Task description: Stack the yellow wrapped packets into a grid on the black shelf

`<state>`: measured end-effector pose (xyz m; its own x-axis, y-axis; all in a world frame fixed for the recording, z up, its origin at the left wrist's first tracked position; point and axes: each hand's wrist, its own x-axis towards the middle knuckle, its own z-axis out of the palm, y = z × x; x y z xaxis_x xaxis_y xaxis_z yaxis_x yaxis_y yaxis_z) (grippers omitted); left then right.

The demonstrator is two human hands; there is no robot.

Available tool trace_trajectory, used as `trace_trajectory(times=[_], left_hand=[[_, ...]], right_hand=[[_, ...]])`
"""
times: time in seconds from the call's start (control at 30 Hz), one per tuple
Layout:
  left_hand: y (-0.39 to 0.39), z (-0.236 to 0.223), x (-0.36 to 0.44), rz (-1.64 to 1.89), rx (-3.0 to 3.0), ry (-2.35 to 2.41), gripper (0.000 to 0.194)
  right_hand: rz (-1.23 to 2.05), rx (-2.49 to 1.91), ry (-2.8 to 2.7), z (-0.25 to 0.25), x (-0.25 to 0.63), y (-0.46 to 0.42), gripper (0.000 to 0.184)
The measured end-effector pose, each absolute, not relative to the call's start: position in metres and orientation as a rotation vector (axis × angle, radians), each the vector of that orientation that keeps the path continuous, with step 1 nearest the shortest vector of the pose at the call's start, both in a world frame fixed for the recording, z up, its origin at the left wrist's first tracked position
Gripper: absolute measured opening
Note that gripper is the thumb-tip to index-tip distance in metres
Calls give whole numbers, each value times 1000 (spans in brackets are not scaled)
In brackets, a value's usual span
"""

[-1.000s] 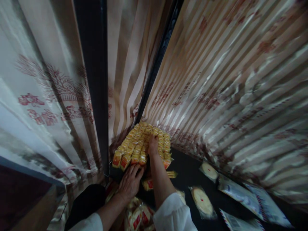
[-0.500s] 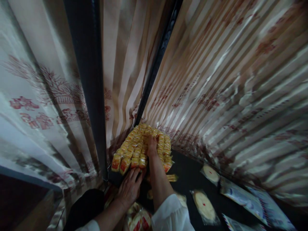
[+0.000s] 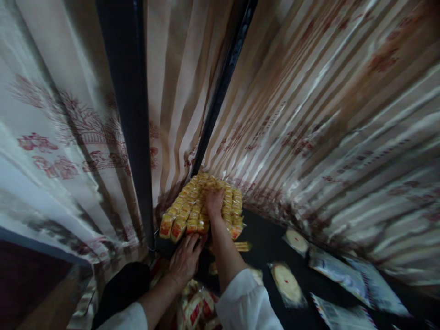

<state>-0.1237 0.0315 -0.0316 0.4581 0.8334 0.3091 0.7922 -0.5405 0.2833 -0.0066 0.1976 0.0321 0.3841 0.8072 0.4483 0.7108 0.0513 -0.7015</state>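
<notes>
A block of small yellow plastic-wrapped packs (image 3: 189, 201), some with red marks, sits in lined-up rows in the corner of a dark surface. My right hand (image 3: 215, 201) reaches over the middle rows and rests on the packs. Its fingertips dip down and blur, so I cannot make out whether they grip one. At the near side of the block, my left hand (image 3: 185, 259) stretches its fingers toward the front packs, thumb apart. Below the two hands lies a clear bag (image 3: 197, 309) of pale items with red printing, partly hidden by the right sleeve.
A thin yellow pack (image 3: 242, 246) lies beside my right forearm. Farther right are round pale packaged discs (image 3: 287, 282) and flat blue-white packets (image 3: 338, 270). Pleated printed curtains (image 3: 275, 137) and dark posts (image 3: 129, 114) enclose the corner.
My right hand has shifted slightly left over the rows, its fingers bending down more. The left hand stays at the front of the block. The whole view has moved a little.
</notes>
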Motion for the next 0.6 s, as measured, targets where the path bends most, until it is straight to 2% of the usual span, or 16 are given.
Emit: trace_trajectory(times=[0.13,0.3,0.43,0.53,0.6], left_hand=[[31,-26,-125,669,2593,1440,66],[32,-21,-127,736,2554,1359,62],[32,-25,-127,753,2532,1350,62],[32,-26,-128,744,2520,1358,61],[31,-25,-128,745,2520,1349,62]], right_hand=[[164,-1657,-1295,64,-14,179,61],[39,-1538,-1257,96,35,125,55],[188,-1577,-1101,84,79,66,45],[374,-1634,-1178,64,79,23,45],[379,-1712,-1238,52,67,1,44]])
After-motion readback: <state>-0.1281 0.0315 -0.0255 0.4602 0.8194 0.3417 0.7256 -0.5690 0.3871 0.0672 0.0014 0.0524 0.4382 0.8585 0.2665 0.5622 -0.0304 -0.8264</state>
